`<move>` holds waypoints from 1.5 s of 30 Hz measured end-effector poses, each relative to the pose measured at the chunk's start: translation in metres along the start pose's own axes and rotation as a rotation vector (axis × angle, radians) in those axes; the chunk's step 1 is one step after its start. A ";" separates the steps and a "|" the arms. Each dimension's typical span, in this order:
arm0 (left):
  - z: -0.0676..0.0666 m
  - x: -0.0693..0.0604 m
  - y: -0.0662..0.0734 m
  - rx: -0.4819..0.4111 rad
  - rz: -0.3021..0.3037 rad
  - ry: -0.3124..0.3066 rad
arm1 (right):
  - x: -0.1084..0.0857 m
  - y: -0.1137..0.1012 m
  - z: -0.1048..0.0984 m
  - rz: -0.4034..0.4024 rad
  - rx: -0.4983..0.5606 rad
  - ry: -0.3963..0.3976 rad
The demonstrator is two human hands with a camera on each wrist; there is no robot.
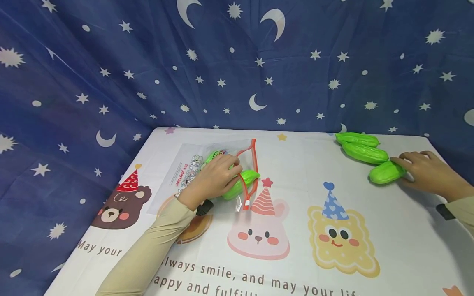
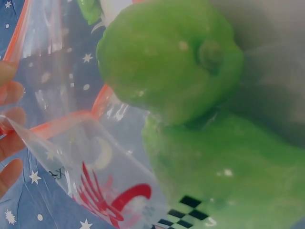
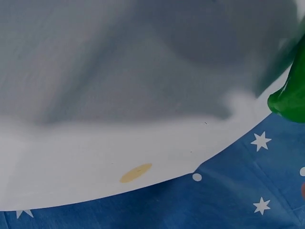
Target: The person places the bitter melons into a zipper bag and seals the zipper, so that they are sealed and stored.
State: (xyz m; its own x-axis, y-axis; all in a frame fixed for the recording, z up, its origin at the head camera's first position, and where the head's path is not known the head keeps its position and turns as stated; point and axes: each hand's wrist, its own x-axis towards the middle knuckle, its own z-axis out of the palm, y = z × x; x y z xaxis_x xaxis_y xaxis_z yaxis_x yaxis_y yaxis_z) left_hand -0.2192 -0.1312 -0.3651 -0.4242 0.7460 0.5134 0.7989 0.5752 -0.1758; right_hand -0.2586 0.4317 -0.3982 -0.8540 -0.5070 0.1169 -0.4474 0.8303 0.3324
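Observation:
My left hand (image 1: 218, 174) pinches the red-edged mouth of a clear zip bag (image 1: 166, 172), its fingertips (image 2: 10, 143) at the film on the left of the left wrist view. Two bright green, ridged bitter melons lie in the bag: a nearer bitter melon (image 1: 242, 185) by the mouth and a farther bitter melon (image 1: 212, 158), partly behind the hand. At the right, my right hand (image 1: 429, 170) grips the end of another bitter melon (image 1: 386, 172). In the right wrist view, green (image 3: 288, 102) shows only at the right edge; the fingers are hidden.
Two more bitter melons, a far bitter melon (image 1: 357, 139) and a middle bitter melon (image 1: 364, 153), lie side by side just behind the gripped one. A white cartoon-printed cloth (image 1: 296, 181) covers the table. A blue starry curtain (image 1: 237, 65) hangs behind its back edge.

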 end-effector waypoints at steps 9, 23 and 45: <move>0.001 -0.001 0.001 -0.002 -0.007 -0.007 | -0.001 -0.003 0.002 -0.016 0.003 0.017; 0.002 0.000 0.001 -0.010 -0.001 0.002 | -0.001 -0.004 -0.003 -0.040 -0.010 0.102; 0.003 0.000 0.001 -0.002 0.004 -0.015 | -0.007 0.000 -0.009 -0.150 0.034 0.316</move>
State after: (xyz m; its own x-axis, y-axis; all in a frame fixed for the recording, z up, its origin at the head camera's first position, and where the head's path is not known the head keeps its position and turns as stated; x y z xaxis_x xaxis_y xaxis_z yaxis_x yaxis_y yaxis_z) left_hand -0.2196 -0.1292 -0.3674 -0.4275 0.7532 0.4999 0.8013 0.5717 -0.1762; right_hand -0.2504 0.4333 -0.3908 -0.6559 -0.6660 0.3553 -0.5748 0.7458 0.3367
